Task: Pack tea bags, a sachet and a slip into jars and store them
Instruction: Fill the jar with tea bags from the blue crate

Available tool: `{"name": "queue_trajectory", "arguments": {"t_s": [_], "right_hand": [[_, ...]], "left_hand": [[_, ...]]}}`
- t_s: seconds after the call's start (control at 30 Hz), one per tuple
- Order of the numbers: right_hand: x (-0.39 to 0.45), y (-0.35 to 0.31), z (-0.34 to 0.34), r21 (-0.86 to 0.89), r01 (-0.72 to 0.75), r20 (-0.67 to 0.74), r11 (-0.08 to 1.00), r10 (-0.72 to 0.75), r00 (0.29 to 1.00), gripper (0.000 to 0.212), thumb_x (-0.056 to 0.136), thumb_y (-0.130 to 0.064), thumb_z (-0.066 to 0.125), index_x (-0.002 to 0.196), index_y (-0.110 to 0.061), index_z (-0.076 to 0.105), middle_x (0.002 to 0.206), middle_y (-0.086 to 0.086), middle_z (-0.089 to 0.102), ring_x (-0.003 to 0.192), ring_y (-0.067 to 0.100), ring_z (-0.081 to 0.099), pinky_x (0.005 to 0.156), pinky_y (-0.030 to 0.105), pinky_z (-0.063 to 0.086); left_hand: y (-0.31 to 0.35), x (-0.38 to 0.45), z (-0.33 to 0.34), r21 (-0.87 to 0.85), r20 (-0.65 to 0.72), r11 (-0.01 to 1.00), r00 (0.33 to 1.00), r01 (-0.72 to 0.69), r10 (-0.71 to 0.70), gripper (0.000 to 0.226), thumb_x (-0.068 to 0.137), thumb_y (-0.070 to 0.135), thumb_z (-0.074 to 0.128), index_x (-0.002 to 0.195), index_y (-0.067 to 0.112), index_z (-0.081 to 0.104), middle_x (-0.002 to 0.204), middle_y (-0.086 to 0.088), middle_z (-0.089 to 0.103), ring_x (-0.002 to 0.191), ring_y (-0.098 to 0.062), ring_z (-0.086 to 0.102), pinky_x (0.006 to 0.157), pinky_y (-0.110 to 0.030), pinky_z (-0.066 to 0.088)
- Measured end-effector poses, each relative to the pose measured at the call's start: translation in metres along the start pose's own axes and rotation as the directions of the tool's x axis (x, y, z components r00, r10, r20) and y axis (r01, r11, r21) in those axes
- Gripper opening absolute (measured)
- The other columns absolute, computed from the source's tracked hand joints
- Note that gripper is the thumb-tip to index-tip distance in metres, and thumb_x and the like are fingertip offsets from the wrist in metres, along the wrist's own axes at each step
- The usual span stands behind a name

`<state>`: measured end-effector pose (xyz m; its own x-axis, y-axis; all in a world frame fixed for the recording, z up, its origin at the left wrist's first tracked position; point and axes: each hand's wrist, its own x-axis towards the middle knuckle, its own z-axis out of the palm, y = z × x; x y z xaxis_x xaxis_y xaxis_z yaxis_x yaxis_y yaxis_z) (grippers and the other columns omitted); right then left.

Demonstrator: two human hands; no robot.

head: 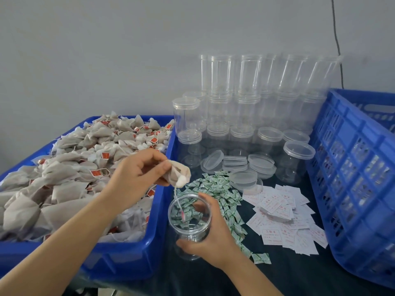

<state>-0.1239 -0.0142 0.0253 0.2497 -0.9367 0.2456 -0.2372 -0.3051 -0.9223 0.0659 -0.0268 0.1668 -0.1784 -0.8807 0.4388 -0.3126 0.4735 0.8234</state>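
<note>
My left hand [139,171] pinches a beige tea bag [178,175] just above an open clear jar [189,223]. The bag's string and red tag dangle into the jar's mouth. My right hand [210,233] grips the jar from its right side and tilts it toward me. On the left, a blue tray [136,259] is heaped with many more tea bags [85,167]. Green-and-white sachets [220,189] lie on the dark table behind the jar. White paper slips [284,221] with red print are spread to their right.
Stacked clear jars [245,107] with lids stand at the back against the wall, and loose lids [235,163] lie in front of them. A large blue slatted crate [352,178] stands on the right. A black cable hangs down the wall.
</note>
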Motion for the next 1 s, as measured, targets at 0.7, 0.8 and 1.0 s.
{"name": "queue_trajectory", "arguments": {"t_s": [0.7,0.8,1.0], "right_hand": [[-0.001,0.002,0.001,0.083,0.004,0.007,0.997,-0.004,1.000,0.100,0.055,-0.036,0.088,0.132,-0.059,0.028,0.135,-0.010,0.051,0.125,0.009,0.053,0.101,0.034,0.050],[-0.001,0.004,0.002,0.088,-0.004,0.013,0.996,0.003,1.000,0.101,0.055,-0.036,0.088,0.132,-0.061,0.027,0.132,-0.014,0.052,0.125,0.008,0.053,0.100,0.034,0.050],[-0.001,0.007,0.002,0.130,0.004,0.029,0.991,-0.008,1.000,0.102,0.059,-0.027,0.089,0.135,-0.057,0.029,0.125,-0.018,0.056,0.117,0.016,0.062,0.095,0.040,0.055]], "left_hand": [[-0.013,-0.013,0.038,0.640,0.546,0.637,0.837,-0.430,0.017,0.020,0.098,0.035,0.046,0.098,0.022,0.061,0.095,0.012,0.058,0.080,0.000,0.048,0.073,-0.011,0.036],[-0.011,-0.006,0.044,0.668,0.604,0.593,0.794,-0.451,-0.077,0.019,0.098,0.035,0.046,0.100,0.022,0.060,0.098,0.010,0.059,0.084,-0.001,0.048,0.075,-0.013,0.035],[0.000,0.009,0.057,0.690,0.695,0.569,0.627,-0.446,-0.351,0.015,0.095,0.028,0.053,0.099,0.020,0.066,0.094,0.005,0.062,0.086,-0.010,0.057,0.084,-0.028,0.048]]}}
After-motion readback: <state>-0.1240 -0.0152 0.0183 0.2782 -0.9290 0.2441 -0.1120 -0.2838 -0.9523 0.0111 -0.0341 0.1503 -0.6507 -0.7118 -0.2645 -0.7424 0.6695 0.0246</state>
